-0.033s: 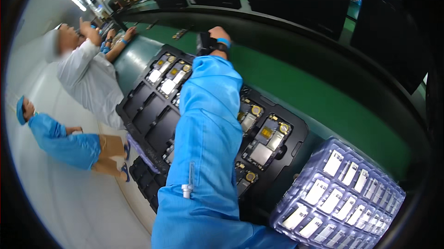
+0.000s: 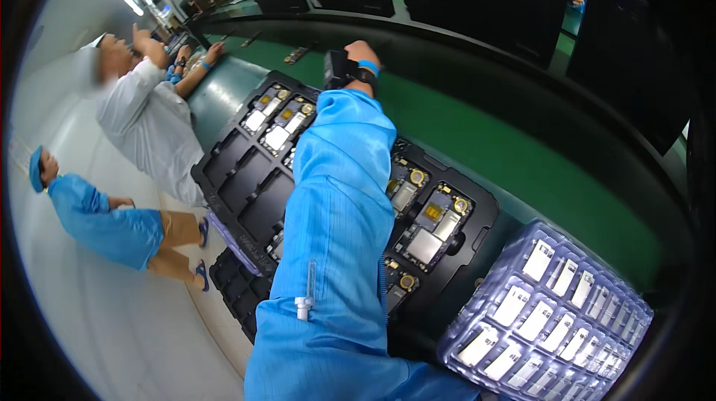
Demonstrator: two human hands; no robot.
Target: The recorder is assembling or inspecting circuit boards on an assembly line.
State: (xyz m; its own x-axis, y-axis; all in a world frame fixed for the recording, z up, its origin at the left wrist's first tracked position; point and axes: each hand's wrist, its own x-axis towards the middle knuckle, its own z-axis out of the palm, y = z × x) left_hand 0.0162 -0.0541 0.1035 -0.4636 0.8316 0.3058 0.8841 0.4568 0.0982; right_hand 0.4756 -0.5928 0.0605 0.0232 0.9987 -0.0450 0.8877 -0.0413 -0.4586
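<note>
My left hand (image 2: 362, 54) reaches out past the far edge of a black tray, over the green belt. Its back and wrist face me, and its fingers are hidden, so a grip cannot be made out. On that wrist sit a blue band (image 2: 369, 67) and a black strapped device (image 2: 337, 70). Below the blue sleeve (image 2: 339, 200) lies the black compartment tray (image 2: 477, 226), partly covered by my arm. Circuit boards with silver shields and round gold parts fill some of its pockets, one board (image 2: 432, 229) right of my sleeve. My right hand is out of view.
A clear plastic tray (image 2: 447, 341) of white-and-silver parts stands at the lower right. Loose boards (image 2: 298, 52) lie on the green belt (image 2: 507, 162). Dark panels (image 2: 477, 6) line the far side. A person in white (image 2: 149, 118) works to the left; another in blue (image 2: 104, 218) stands behind.
The whole view has shifted very slightly, with my hand and the trays appearing a little farther right. Nothing has visibly been taken up or let go.
</note>
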